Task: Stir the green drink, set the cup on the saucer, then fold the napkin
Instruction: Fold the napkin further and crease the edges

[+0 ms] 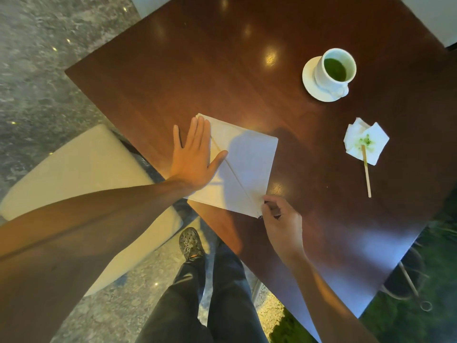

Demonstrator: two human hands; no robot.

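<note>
We see the white napkin (247,164) lying flat on the dark wooden surface (173,70), with a diagonal crease running from its far-left corner toward its near corner. The left hand (195,157) rests palm-down on the napkin's left edge, its fingers (197,129) straight and released, thumb spread out across the crease. The right hand (282,224) sits at the napkin's near corner, where its fingers (268,201) are curled and pinch the paper at that corner. Well beyond the right hand's fingers, toward the far right of the surface, the white cup (333,70) stands on its saucer (311,82), and we can see the green drink (335,69) low inside it. Between the cup and the right hand's fingers, off to their right, a crumpled tissue (371,142) with green stains lies on the surface, and a wooden stirrer (367,174) rests with its far end on the tissue and its near end on the bare wood. Below the left forearm we see a pale cushioned chair (74,169) on a speckled stone floor (49,58), and the person's dark trousers (222,293) and one shoe (190,243) show beneath the surface's near edge.
</note>
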